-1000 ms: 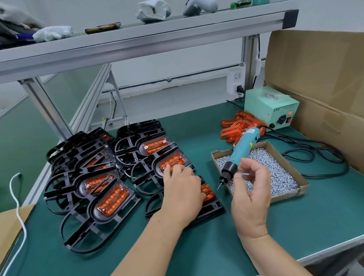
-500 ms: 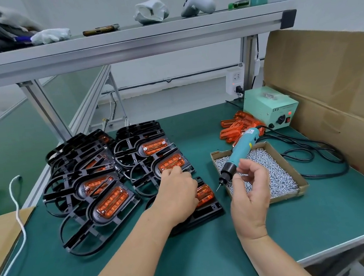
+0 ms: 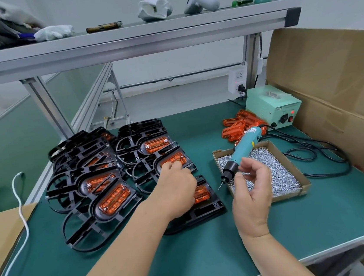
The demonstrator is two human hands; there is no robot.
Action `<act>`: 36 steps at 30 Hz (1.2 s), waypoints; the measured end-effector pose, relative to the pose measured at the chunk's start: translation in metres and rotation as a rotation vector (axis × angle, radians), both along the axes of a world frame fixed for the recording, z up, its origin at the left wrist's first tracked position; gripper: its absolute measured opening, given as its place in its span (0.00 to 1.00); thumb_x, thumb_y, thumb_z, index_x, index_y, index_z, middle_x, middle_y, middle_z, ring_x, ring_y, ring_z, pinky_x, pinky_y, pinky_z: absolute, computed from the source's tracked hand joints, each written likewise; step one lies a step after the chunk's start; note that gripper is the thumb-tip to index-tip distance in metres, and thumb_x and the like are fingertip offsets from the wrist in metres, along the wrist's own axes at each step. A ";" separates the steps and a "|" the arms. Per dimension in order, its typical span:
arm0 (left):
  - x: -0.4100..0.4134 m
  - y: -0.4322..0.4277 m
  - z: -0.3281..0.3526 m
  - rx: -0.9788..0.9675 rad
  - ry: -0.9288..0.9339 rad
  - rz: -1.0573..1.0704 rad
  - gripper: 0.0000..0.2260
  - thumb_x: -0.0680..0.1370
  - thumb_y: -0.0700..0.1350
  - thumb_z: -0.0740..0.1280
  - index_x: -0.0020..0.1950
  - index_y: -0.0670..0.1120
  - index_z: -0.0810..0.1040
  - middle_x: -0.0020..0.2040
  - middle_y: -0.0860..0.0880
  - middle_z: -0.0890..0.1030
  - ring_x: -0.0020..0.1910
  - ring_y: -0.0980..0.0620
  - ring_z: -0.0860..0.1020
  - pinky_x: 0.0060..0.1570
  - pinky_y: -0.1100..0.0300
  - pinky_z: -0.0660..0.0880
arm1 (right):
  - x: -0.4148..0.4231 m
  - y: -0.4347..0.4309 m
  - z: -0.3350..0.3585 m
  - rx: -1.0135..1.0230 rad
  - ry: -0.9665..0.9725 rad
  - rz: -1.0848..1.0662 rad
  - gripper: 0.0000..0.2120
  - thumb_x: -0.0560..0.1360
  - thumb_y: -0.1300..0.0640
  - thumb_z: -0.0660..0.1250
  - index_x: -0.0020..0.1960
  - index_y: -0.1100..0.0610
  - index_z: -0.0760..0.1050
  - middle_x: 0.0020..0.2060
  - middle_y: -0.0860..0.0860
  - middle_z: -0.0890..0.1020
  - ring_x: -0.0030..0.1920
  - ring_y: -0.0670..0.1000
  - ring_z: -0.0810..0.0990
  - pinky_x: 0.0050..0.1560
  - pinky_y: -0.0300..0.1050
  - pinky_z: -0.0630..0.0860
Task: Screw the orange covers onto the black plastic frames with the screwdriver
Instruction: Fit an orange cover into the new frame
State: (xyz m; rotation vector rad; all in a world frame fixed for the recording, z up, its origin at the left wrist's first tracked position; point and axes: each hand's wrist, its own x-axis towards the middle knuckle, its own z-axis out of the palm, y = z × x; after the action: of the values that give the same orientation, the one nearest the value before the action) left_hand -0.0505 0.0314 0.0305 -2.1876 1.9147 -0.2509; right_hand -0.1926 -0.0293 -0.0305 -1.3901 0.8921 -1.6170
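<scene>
Several black plastic frames with orange covers lie spread over the green bench. The nearest black frame (image 3: pixel 204 211) with its orange cover (image 3: pixel 202 193) lies in front of me, partly under my left hand (image 3: pixel 176 193). That hand lies over the frame with curled fingers reaching toward the frame (image 3: pixel 174 159) behind it; what it grips is hidden. My right hand (image 3: pixel 251 189) holds the teal electric screwdriver (image 3: pixel 243 149) by its black nose, tip pointing down-left, above the screw tray's left edge. Loose orange covers (image 3: pixel 241 126) are piled behind the tray.
A cardboard tray of silver screws (image 3: pixel 278 176) sits at right. A green power box (image 3: pixel 273 109) with black cables (image 3: pixel 319 158) stands behind it. A large cardboard sheet (image 3: pixel 341 88) walls the right side. A white cord (image 3: pixel 22 215) hangs at left; a shelf spans overhead.
My left hand has slid up and back across the nearest frame, uncovering more of its orange cover. The right hand with the screwdriver has stayed almost still.
</scene>
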 end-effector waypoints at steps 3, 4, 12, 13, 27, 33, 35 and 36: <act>-0.001 0.000 -0.002 0.000 -0.008 -0.005 0.07 0.78 0.45 0.64 0.47 0.47 0.80 0.46 0.50 0.77 0.50 0.47 0.67 0.62 0.49 0.63 | 0.000 0.000 0.000 0.001 -0.003 0.003 0.14 0.75 0.62 0.62 0.60 0.54 0.74 0.54 0.52 0.78 0.56 0.54 0.78 0.62 0.59 0.74; -0.001 -0.001 -0.003 -0.005 -0.010 -0.005 0.06 0.78 0.45 0.64 0.47 0.47 0.81 0.46 0.50 0.77 0.50 0.47 0.68 0.61 0.49 0.63 | 0.000 0.000 0.000 0.001 -0.005 0.004 0.14 0.75 0.62 0.62 0.60 0.54 0.74 0.54 0.51 0.78 0.56 0.53 0.78 0.62 0.58 0.74; -0.002 -0.001 -0.007 -0.068 0.025 -0.025 0.06 0.79 0.47 0.66 0.49 0.48 0.81 0.48 0.51 0.77 0.50 0.48 0.68 0.56 0.52 0.63 | 0.000 -0.001 0.000 -0.014 -0.005 0.006 0.14 0.75 0.62 0.62 0.59 0.52 0.73 0.54 0.47 0.78 0.56 0.51 0.78 0.61 0.52 0.75; -0.002 -0.001 -0.008 -0.070 0.029 -0.024 0.06 0.79 0.48 0.66 0.50 0.48 0.81 0.49 0.51 0.77 0.51 0.48 0.68 0.56 0.52 0.63 | 0.000 -0.001 -0.001 -0.014 -0.006 0.008 0.14 0.75 0.62 0.62 0.59 0.52 0.74 0.54 0.48 0.78 0.56 0.52 0.78 0.61 0.52 0.74; 0.003 -0.010 -0.005 0.031 0.116 0.008 0.04 0.76 0.43 0.68 0.45 0.47 0.82 0.45 0.50 0.78 0.48 0.47 0.69 0.49 0.54 0.59 | 0.000 0.000 0.002 -0.004 -0.009 0.019 0.13 0.75 0.62 0.62 0.59 0.54 0.74 0.53 0.50 0.78 0.54 0.47 0.78 0.59 0.44 0.74; -0.002 -0.006 -0.009 -0.024 0.098 0.030 0.04 0.76 0.42 0.67 0.45 0.48 0.82 0.47 0.50 0.78 0.48 0.48 0.69 0.48 0.54 0.59 | 0.001 0.000 0.001 0.000 0.013 0.022 0.14 0.75 0.62 0.62 0.59 0.55 0.74 0.53 0.48 0.78 0.55 0.52 0.78 0.59 0.49 0.74; -0.004 -0.003 -0.011 -0.047 0.095 0.036 0.05 0.77 0.42 0.66 0.46 0.48 0.82 0.47 0.50 0.78 0.47 0.48 0.68 0.48 0.54 0.60 | 0.000 0.000 0.001 0.001 0.013 0.021 0.13 0.75 0.62 0.62 0.59 0.54 0.74 0.53 0.49 0.78 0.55 0.51 0.78 0.59 0.48 0.74; -0.004 -0.002 -0.012 -0.065 0.111 0.043 0.05 0.77 0.42 0.66 0.46 0.49 0.82 0.47 0.50 0.77 0.48 0.48 0.67 0.48 0.54 0.60 | 0.000 0.000 0.001 0.008 0.006 0.023 0.13 0.75 0.62 0.62 0.59 0.53 0.74 0.53 0.50 0.78 0.55 0.50 0.78 0.59 0.46 0.74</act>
State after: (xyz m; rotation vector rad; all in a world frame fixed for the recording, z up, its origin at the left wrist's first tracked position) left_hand -0.0550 0.0299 0.0184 -2.3275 1.9395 -0.1906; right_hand -0.1929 -0.0294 -0.0293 -1.3952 0.8821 -1.5909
